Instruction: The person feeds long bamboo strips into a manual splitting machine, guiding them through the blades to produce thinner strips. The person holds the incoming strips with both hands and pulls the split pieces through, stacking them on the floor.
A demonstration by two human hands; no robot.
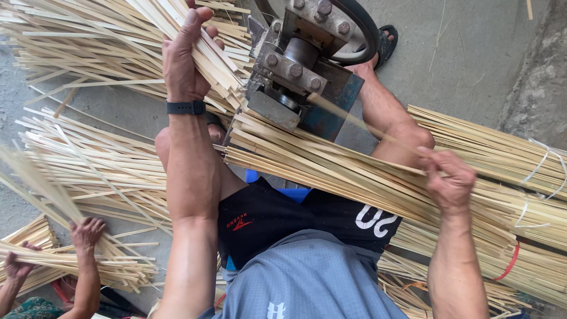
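My left hand point(184, 56) grips a bundle of flat pale bamboo strips point(207, 47) at the upper left, a black band on its wrist. My right hand point(450, 180) pinches a single thin bamboo strip point(354, 121) that runs up-left into a blue metal machine point(307, 77) with bolts and a dark wheel. A thick layer of strips point(331, 165) lies across my lap below the machine.
Loose strips point(88, 159) cover the concrete floor at left. A tied bundle point(508, 153) lies at right. Another person's hands point(85, 233) hold strips at lower left. A sandalled foot point(387, 41) rests beside the machine.
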